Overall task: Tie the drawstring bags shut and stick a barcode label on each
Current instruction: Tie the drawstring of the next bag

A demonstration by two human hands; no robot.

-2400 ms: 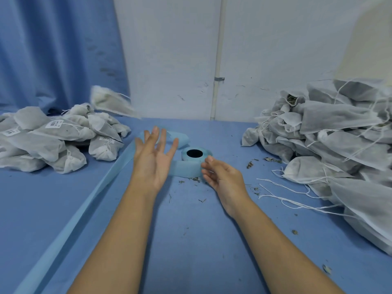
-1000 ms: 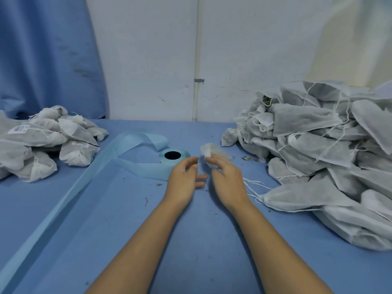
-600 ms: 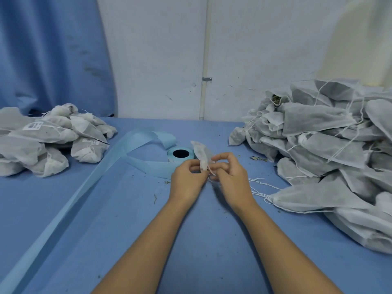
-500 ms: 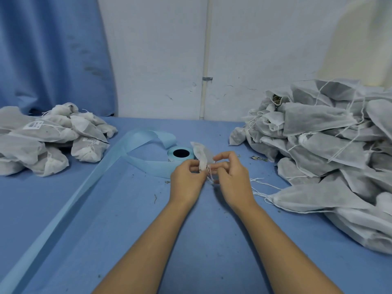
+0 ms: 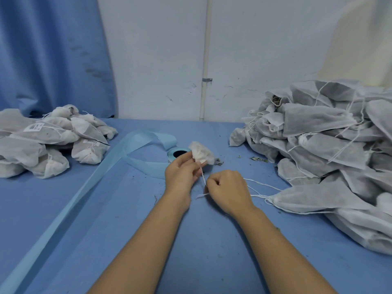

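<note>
The left hand [image 5: 182,170] pinches the small drawstring bag [image 5: 200,154] just above it; the right hand [image 5: 228,187], fisted, grips the cord [image 5: 203,177] between both hands; an uneven pull could snap the cord or slip it free.

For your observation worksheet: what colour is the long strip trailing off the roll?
Strip: light blue, head view.

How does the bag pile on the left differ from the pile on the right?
The left pile is small and low; the right pile is far bigger and taller. Left pile bags are cinched at the neck; right pile bags lie uncinched with loose strings trailing. Some left pile bags carry a white label; none shows on the right pile. Both are whitish fabric bags on the blue table.
</note>
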